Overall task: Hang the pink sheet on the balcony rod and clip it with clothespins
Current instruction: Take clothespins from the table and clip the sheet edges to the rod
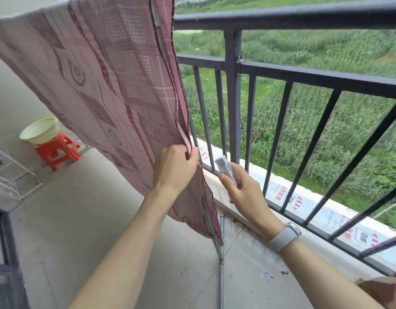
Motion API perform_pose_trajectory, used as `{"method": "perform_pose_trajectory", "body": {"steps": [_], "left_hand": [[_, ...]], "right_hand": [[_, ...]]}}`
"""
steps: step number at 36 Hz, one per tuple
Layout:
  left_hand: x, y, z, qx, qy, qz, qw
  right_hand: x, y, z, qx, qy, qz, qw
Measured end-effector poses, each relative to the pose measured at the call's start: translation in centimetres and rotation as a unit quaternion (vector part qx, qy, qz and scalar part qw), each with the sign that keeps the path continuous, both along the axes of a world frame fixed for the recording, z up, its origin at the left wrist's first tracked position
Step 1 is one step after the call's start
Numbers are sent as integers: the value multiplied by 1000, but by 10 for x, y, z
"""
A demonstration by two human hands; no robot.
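From the head camera, the pink sheet hangs draped from above, beside the balcony railing. The left hand pinches the sheet's right edge between thumb and fingers. The right hand, near the railing bars, grips a grey clothespin that sticks up past its fingertips, apart from the sheet.

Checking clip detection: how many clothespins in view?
1: a grey clothespin in the right hand, beside the railing. None visible on the pink sheet; folds may hide some.
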State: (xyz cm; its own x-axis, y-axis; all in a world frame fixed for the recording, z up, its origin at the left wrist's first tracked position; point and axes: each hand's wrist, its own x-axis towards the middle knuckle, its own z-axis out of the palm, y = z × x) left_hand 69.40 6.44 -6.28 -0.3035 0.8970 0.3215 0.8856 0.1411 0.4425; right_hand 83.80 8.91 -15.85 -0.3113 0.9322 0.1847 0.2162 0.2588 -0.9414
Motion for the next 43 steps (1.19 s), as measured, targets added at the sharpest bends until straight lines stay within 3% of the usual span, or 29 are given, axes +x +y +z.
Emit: {"method": "perform_pose_trajectory", "body": {"steps": [8,20,27,36,43], "left_hand": [[-10,6,2,-47,9,12,999],[-10,6,4,-57,38,-11,998],[-10,10,4,-50,39,-11,998],[-17,6,-2,-17,22,-50,998],[-26,-29,-50,94,-105,-84,986]], "right_hand": [[2,-11,3,87,-169,16,982],[-5,-9,16,205,-294,-48,932],[-27,-1,37,215,-368,-60,903],[-24,4,38,190,-342,-62,918],[-18,-7,23,117,-219,-39,968]]}}
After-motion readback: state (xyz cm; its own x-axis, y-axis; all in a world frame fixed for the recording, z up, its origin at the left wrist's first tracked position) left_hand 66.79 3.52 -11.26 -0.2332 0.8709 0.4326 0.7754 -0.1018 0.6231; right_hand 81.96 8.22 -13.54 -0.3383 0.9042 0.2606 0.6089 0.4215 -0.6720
